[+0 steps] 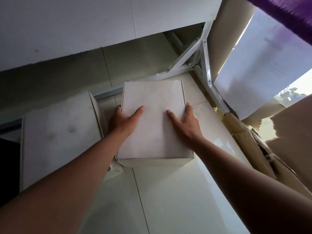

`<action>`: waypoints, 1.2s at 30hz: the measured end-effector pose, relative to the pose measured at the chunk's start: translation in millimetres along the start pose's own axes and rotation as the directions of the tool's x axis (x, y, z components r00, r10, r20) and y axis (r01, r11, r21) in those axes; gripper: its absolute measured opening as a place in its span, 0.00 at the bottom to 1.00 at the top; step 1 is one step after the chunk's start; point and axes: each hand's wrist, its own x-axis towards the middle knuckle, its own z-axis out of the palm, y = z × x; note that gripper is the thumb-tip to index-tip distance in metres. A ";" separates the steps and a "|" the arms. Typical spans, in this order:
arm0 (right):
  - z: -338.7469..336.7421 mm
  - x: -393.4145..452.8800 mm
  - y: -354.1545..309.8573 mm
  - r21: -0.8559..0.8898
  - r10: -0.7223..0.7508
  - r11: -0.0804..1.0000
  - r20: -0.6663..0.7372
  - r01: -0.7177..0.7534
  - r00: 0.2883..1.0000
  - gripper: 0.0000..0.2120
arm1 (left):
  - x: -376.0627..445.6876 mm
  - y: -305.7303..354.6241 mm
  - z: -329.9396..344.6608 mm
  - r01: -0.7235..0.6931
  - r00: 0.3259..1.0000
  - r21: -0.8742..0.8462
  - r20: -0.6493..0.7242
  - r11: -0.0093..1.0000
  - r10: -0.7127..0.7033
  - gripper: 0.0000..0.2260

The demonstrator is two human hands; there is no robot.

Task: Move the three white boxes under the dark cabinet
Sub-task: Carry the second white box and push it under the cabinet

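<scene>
White card makes the first box on the left, then the left hand and right hand clasp the sides of a second box, each grip with thumb on top, on the pale floor beside brown boxes.

Two white boxes, pale glossy floor tiles, brown cardboard, purple fuzzy cloth.
</scene>
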 end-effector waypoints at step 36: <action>-214.1 -247.5 -274.0 -0.037 0.014 0.999 0.129 -0.009 0.992 0.33 | -257.8 185.2 -288.4 0.052 0.997 -0.002 -0.060 0.999 -0.052 0.32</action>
